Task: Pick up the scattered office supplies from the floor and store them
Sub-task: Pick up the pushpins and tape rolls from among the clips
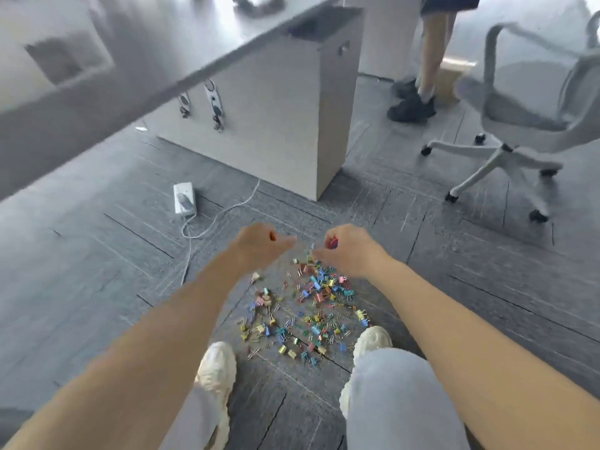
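Note:
A scatter of small coloured binder clips and paper clips (311,306) lies on the grey carpet between my two feet. My left hand (259,246) hovers over the far left edge of the pile with fingers curled round a small orange clip (272,236). My right hand (344,251) is at the far right edge of the pile, fingers curled round red and blue clips (332,243). Both arms reach forward and down from the bottom corners of the view.
A grey desk top (136,60) slants across the upper left, with a beige cabinet (292,125) beneath it. A white power strip (184,199) and cord lie on the floor at left. A grey swivel chair (526,125) stands right; another person's legs (422,86) stand behind.

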`<state>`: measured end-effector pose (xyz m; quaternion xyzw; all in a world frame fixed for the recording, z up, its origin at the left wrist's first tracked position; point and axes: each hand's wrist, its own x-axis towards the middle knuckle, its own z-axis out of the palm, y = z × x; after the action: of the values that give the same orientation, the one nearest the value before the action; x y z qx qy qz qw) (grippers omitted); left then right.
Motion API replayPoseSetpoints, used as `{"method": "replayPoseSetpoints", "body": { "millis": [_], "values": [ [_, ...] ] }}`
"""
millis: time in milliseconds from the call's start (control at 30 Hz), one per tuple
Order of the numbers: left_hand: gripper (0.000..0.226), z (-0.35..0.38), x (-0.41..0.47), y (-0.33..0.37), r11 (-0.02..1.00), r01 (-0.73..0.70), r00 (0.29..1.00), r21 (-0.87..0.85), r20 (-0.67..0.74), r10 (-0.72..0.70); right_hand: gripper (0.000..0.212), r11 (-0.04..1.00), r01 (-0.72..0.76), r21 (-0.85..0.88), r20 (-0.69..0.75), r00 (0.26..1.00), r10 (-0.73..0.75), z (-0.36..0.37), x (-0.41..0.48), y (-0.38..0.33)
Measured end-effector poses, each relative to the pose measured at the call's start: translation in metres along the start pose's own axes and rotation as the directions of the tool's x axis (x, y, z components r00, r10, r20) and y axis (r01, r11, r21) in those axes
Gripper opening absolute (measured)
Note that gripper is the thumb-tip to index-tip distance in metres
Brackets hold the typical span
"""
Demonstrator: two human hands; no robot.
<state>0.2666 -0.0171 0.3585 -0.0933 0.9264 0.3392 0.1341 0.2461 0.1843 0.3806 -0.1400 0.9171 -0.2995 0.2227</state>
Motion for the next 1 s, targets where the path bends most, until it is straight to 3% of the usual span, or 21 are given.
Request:
{"method": "replayPoseSetpoints", "body": {
  "millis": [233, 533, 800, 933, 1000],
  "values": [
    [0.032, -0.137, -0.189, -0.021, 1.000, -0.014, 0.925, 0.020, -0.379, 0.021, 0.003, 0.921, 0.367, -0.130, -0.050, 0.925, -0.376, 0.011, -0.086, -0.197],
    [0.023, -0.240, -0.343, -0.078, 0.990, 0.143, 0.807, 0.016, -0.581, -0.107, 0.008, 0.765, 0.575, -0.290, 0.078, 0.811, -0.580, 0.039, -0.152, -0.349],
    [0.040, -0.345, -0.348, -0.114, 0.981, 0.190, 0.739, 0.025, -0.662, -0.126, 0.010, 0.641, 0.663, -0.387, 0.192, 0.738, -0.647, 0.025, -0.128, -0.466],
    [0.052, -0.404, -0.316, -0.128, 0.987, 0.156, 0.771, 0.034, -0.629, -0.100, 0.012, 0.607, 0.680, -0.411, 0.192, 0.716, -0.671, 0.016, -0.078, -0.507],
    [0.043, -0.428, -0.295, -0.135, 0.985, 0.161, 0.778, 0.067, -0.622, -0.085, 0.012, 0.626, 0.682, -0.378, 0.181, 0.718, -0.672, 0.012, -0.047, -0.520]
  ]
}}
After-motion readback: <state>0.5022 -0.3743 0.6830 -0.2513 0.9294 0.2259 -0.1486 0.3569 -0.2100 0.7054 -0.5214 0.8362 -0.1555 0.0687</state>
